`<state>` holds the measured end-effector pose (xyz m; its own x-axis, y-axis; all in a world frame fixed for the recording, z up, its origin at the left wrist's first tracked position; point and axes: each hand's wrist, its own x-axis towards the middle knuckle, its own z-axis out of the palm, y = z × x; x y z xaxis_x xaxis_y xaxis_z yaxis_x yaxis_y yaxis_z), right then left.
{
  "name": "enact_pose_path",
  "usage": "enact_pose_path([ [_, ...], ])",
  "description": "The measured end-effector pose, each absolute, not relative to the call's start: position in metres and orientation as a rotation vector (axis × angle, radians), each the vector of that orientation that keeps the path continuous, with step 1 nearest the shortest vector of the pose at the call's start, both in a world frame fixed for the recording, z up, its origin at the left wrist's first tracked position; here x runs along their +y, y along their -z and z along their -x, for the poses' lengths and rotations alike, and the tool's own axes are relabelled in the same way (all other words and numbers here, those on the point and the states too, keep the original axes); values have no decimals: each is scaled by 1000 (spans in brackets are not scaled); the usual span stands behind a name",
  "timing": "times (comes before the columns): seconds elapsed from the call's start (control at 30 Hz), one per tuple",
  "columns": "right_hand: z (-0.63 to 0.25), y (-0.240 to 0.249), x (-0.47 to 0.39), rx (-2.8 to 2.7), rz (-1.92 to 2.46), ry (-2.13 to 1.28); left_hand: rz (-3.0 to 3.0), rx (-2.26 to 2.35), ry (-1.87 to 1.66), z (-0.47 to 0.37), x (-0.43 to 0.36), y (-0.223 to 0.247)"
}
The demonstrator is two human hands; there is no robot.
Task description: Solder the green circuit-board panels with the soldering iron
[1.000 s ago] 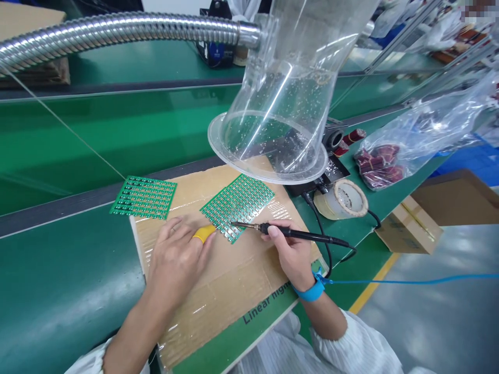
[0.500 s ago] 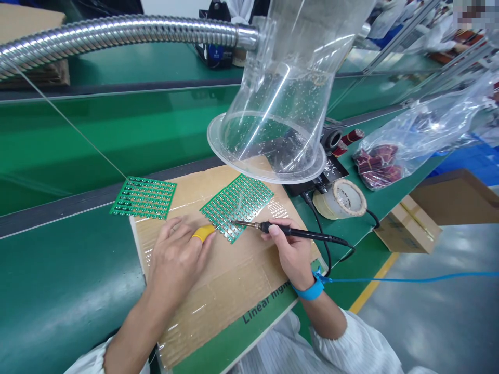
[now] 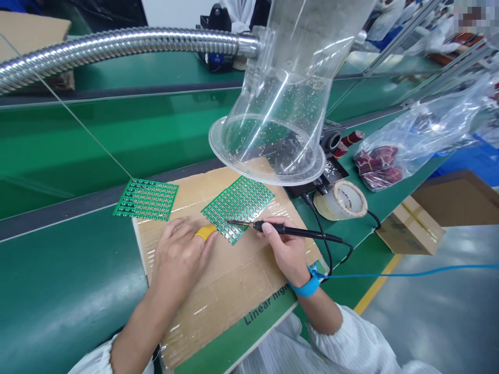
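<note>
My right hand grips the black handle of a soldering iron. The iron's tip lies over the lower part of a green circuit board panel with rows of small pads. At that panel's lower left edge is my left hand, its thumb and yellow-covered index finger pinched together; what lies between them is too small to make out. A second green panel lies beyond my left hand. A thin wire slants down from the upper left to this second panel.
Cardboard lies under the near panel. A clear fume hood hangs low over its far edge, held by a metal hose. At right are a tape roll, a black soldering stand and bagged red wire bundles.
The soldering iron's tip has shifted slightly left across the panel, with my right hand following. My left hand stays at the panel's edge. The whole view has moved a little.
</note>
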<state>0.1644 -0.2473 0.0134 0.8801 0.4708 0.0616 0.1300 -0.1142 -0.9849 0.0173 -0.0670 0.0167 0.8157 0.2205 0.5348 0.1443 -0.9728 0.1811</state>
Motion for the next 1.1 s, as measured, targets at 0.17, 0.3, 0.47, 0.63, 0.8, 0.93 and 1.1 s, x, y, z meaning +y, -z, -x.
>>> enact_pose_path([
  [0.17,-165,-13,-248,-492,1685,-313,-2871,302,-860,-17,-68,-18],
  [0.3,-165,-13,-247,-504,1707,-301,-2867,310,-837,-21,-69,-17],
  [0.47,-165,-13,-248,-490,1720,-312,-2856,289,-855,-23,-69,-17],
  [0.63,-164,-14,-248,-475,1680,-300,-2856,351,-863,-20,-67,-16],
  [0.8,-164,-14,-247,-484,1697,-315,-2841,382,-860,-19,-68,-14],
  [0.93,-165,-13,-247,-485,1705,-314,-2846,372,-875,-19,-69,-14],
  [1.1,-166,-17,-248,-437,1680,-313,-2854,349,-879,-18,-68,-14],
])
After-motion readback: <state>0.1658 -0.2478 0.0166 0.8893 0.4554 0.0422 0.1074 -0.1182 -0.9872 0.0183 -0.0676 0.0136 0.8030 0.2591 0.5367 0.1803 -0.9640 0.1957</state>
